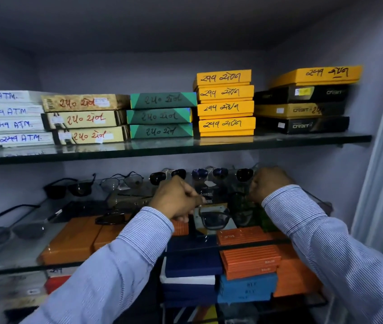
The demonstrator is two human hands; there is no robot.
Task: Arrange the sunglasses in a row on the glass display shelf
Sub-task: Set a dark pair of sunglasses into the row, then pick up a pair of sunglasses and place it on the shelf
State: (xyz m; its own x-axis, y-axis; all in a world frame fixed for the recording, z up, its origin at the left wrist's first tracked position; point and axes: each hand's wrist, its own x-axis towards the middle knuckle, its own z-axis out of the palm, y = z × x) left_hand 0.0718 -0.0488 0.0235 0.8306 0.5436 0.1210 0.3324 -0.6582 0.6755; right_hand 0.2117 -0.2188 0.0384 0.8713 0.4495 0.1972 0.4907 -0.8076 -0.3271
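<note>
Both hands reach over the glass display shelf [22,251]. The left hand [174,202] is curled nearly closed; whether it grips the dark-framed sunglasses [214,219] at its 4 o'clock I cannot tell. The right hand [267,183] is fisted, its contents hidden. A row of sunglasses [167,176] lines the back, toward 12 o'clock. Stacked boxes [225,106] fill the upper shelf [174,146].

Dark-lensed sunglasses [167,176] lined along the clear glass display shelf [10,253].
We count roughly five upright pairs at the back; blur hides finer detail.
</note>
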